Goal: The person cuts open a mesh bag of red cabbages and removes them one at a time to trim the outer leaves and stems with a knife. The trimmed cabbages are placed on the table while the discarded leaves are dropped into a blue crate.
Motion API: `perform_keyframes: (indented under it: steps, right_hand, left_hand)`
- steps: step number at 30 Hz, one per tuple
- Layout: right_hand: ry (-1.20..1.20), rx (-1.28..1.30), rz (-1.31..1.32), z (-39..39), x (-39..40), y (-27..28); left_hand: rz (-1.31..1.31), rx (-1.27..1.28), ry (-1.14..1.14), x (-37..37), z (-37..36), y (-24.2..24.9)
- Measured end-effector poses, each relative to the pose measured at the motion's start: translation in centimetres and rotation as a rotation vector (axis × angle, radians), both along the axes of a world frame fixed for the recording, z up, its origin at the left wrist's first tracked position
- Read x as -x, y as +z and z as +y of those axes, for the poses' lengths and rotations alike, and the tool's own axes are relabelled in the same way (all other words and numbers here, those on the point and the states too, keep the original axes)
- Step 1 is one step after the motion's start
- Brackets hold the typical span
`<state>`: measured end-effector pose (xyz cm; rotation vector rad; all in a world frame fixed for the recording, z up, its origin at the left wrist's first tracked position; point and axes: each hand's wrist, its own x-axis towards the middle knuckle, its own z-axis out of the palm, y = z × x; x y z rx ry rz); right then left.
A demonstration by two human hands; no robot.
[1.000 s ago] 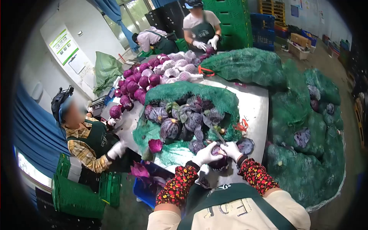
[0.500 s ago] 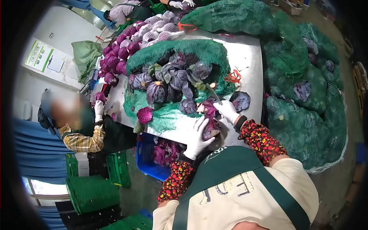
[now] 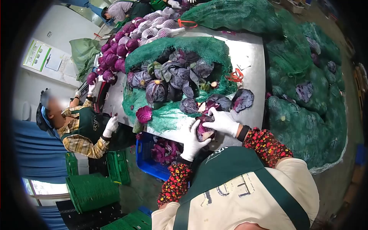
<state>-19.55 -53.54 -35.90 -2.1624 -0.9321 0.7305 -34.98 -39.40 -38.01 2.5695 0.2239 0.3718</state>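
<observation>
My left hand [image 3: 192, 138], in a white glove, is closed round the near left side of a red cabbage [image 3: 204, 132] at the table's front edge. My right hand [image 3: 222, 122], also gloved, is closed on a knife [image 3: 201, 113], with its fingers against the top right of the same cabbage; the blade points left and the handle is hidden in the hand. Just beyond lie loose dark outer leaves [image 3: 218, 101] and another leaf [image 3: 243, 100]. A green mesh bag [image 3: 180, 45], opened out on the table, holds several untrimmed cabbages [image 3: 156, 92].
A blue crate [image 3: 145, 155] with purple leaves stands below the table edge. Trimmed cabbages [image 3: 111, 59] and net-wrapped ones [image 3: 153, 28] are piled far left. A co-worker [image 3: 86, 122] stands at left, another at the top. Full mesh bags [image 3: 303, 122] lie at right.
My right hand and the knife have come down and nearer to my left hand, over the cabbage. Dark leaves now lie beyond it. The co-worker at left has moved a cabbage up towards the pile.
</observation>
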Motion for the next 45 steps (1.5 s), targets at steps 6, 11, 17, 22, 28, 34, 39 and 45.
perform_keyframes:
  steps: [6,11,17,22,28,34,39,45]
  right_hand:
    - [-0.002,-0.060,-0.045,0.8,-1.3,-2.6]
    - [-0.170,0.097,-0.218,0.4,-2.7,-7.8]
    - [-0.331,0.034,-0.333,-1.5,-2.5,-11.2]
    - [-0.266,-0.296,-0.485,-1.9,0.0,-7.3]
    - [-0.141,-0.326,-0.100,-0.5,2.3,-2.9]
    - [-0.121,-0.252,0.028,-0.3,2.7,-3.2]
    - [-0.182,-0.281,0.179,-0.6,2.5,-6.8]
    - [-0.229,-0.273,0.343,-1.6,2.0,-7.4]
  left_hand:
    - [0.003,-0.101,-0.050,0.0,-1.5,0.7]
    - [0.136,-0.270,-0.063,0.2,-1.1,2.1]
    - [0.107,0.140,0.261,-0.6,1.8,-1.6]
    - [0.098,0.108,0.230,-2.2,2.6,-1.7]
    - [0.169,-0.011,0.210,-2.9,1.5,-1.1]
    - [0.305,-0.029,0.082,-1.8,2.8,-0.1]
    - [0.239,0.222,0.227,-1.7,3.8,-1.7]
    - [-0.079,1.110,0.258,-1.5,5.2,-4.1]
